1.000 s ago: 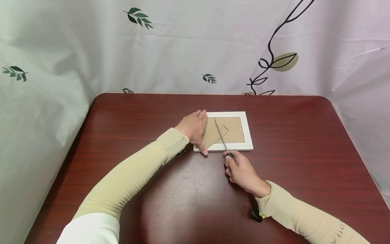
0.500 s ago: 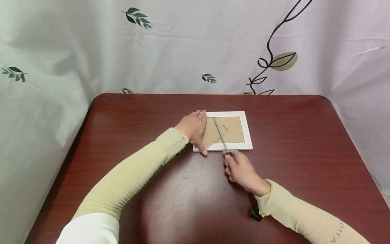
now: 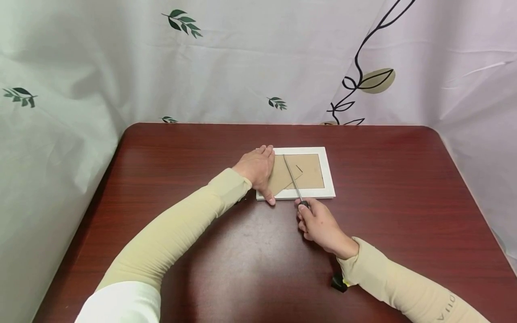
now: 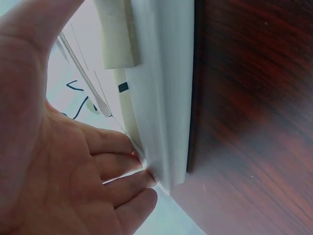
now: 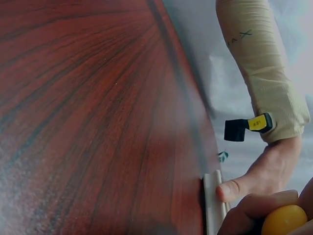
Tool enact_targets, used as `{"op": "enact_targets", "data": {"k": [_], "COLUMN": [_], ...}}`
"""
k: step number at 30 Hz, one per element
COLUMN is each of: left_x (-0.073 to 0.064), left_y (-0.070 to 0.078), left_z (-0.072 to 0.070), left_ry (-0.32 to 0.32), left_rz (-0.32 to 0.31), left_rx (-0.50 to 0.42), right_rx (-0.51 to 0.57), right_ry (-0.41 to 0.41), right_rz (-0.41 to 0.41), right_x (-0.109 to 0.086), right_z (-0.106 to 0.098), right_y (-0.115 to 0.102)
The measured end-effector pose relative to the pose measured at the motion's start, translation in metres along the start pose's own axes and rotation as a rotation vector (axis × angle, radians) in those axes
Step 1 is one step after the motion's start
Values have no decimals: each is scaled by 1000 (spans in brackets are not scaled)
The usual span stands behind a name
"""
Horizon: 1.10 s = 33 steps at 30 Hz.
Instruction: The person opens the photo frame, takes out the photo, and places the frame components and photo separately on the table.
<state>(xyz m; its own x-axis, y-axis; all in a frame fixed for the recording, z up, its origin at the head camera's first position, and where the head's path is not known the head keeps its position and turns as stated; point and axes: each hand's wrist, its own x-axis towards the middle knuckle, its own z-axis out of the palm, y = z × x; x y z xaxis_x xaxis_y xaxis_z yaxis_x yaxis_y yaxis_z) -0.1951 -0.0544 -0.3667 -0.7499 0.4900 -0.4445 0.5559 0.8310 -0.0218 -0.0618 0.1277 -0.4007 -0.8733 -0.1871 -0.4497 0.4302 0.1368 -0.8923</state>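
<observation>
A white picture frame (image 3: 328, 177) lies back side up on the table, with a brown backing board (image 3: 313, 179) inside its border. My left hand (image 3: 258, 168) rests over the frame's left side, fingers straight and thumb at the near edge. In the left wrist view, that hand's fingertips (image 4: 142, 178) sit at the frame's white edge. My right hand (image 3: 321, 226) grips a screwdriver (image 3: 291, 175) just in front of the frame. Its metal shaft reaches across the backing, the tip near the far inner edge. The right wrist view shows the handle's yellow end (image 5: 284, 221) inside the hand.
The dark red wooden table (image 3: 383, 179) extends around the frame. A white curtain (image 3: 234, 63) with leaf prints hangs behind it. A small black device (image 3: 339, 283) sits under the right wrist. Both arms wear pale yellow sleeves (image 3: 173, 224).
</observation>
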Motion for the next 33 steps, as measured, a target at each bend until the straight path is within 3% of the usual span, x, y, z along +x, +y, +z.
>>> {"op": "enact_targets", "data": {"k": [12,21,26,33], "left_x": [2,1,2,2], "left_y": [3,2,1,1], "left_z": [-3,-3,-2,-2], "left_ry": [-4,-17,-22,-18], "left_rz": [-16,-23,-28,-22], "left_rx": [-18,-18,-20,-34], "right_rx": [-65,-186,-372,-654], "right_ry": [5,40,152,356], "right_rz": [-41,-158,-252,-342], "right_x": [-3,-12,-19,-25], "right_z": [-10,-29,-48,-93], "right_y": [0,-2,-1,3]}}
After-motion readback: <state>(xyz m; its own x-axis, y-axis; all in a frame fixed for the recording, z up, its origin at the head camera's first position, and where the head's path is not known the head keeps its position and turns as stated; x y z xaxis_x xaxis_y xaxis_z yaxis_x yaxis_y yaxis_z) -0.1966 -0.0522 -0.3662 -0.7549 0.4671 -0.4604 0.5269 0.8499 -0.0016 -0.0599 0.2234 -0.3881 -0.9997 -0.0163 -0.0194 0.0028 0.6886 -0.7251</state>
